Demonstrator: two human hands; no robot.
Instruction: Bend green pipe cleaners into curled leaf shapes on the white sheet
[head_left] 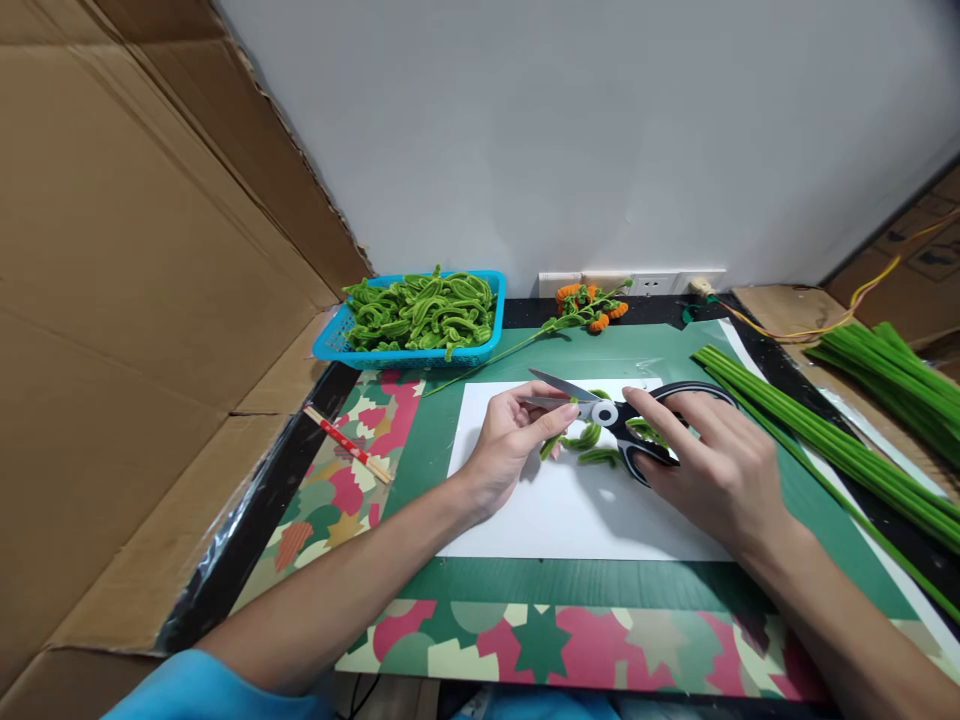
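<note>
At six o'clock on a dial centred on the white sheet (540, 520), a patterned border (540, 645) is running along the near edge of the green mat (517, 580). Over the sheet's three o'clock side, the right hand (709, 455) is holding black-handled scissors (605, 413) by their loops, and the parted blades are pointing toward nine o'clock. Facing it from nine o'clock, the left hand (514, 440) is pinching a fuzzy green piece (550, 446) between thumb and fingers, close beside the blades; whether they are touching it, I cannot tell. Beneath the scissors, curled green offcuts (592, 437) are lying on the sheet. Out at nine o'clock, red-wrapped sticks (346, 443) are resting on the patterned strip; at three, long green stems (817, 430) are stretching across the mat's edge. Farther off, toward eleven, a blue basket (405, 360) is holding heaped green strips (424, 312), while at twelve an orange-flowered sprig (574, 320) is lying before wall sockets (651, 284).
</note>
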